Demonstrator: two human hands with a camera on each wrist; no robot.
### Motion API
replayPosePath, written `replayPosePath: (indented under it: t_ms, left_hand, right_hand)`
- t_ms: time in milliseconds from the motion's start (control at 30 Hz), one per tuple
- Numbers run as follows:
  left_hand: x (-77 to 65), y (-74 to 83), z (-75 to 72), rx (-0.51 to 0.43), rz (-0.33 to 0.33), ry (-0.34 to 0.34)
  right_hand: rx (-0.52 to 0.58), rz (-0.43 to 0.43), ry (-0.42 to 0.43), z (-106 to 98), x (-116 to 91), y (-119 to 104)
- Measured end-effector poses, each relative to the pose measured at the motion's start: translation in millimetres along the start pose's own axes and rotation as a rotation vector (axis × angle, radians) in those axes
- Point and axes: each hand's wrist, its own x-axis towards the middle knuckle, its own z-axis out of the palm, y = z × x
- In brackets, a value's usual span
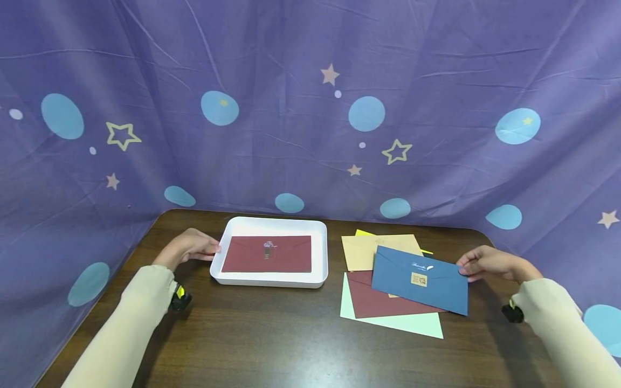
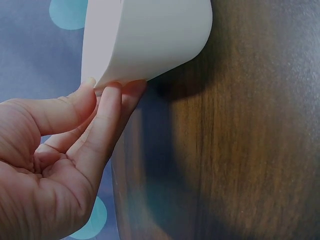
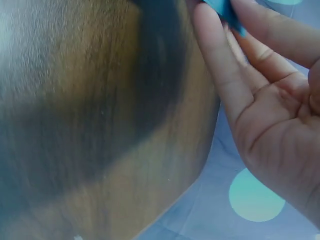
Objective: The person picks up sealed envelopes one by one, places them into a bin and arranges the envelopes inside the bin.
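Note:
My left hand (image 1: 193, 246) pinches the left rim of a white tray (image 1: 271, 282); in the left wrist view the thumb lies at the rim and the fingers under it, against the outer wall. Inside the tray lies a dark red envelope (image 1: 291, 258) with a printed emblem. My right hand (image 1: 490, 263) pinches the right end of a blue envelope (image 1: 436, 291), thumb on top. That envelope is tilted over a loose pile: a cream envelope (image 1: 356, 253), another dark red envelope (image 1: 364, 302) and a pale green envelope (image 1: 417, 325). Only a blue corner shows in the right wrist view.
Both tray and pile are on a dark wooden table (image 1: 271, 334) with rounded far corners. A yellow envelope (image 1: 364, 233) peeks out behind the cream one. A purple curtain (image 1: 291, 81) with stars and blue dots hangs right behind the table.

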Motion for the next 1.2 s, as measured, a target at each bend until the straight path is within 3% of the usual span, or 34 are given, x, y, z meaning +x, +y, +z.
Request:
replayPosePath:
  t_ms: [133, 333, 567, 933, 1200]
  left_hand:
    - [0.1, 0.0, 0.0, -0.006, 0.003, -0.002]
    - [-0.1, -0.1, 0.4, -0.004, 0.007, -0.001]
    - [-0.1, 0.1, 1.0, 0.006, -0.003, 0.012]
    - [0.5, -1.0, 1.7, 0.009, -0.015, 0.015]
    - [0.5, 0.1, 1.5, 0.009, -0.008, 0.017]
  right_hand:
    - [0.103, -0.015, -0.025, -0.4, -1.1, 4.0]
    - [0.151, -0.067, -0.03, 1.5, -1.8, 10.3]
    - [0.208, -0.066, 0.01, 6.0, 2.8, 12.0]
    - [0.304, -0.149, -0.017, 12.2, 12.3, 3.3]
    - [0.384, -0.221, -0.067, 20.3, 26.3, -16.1]
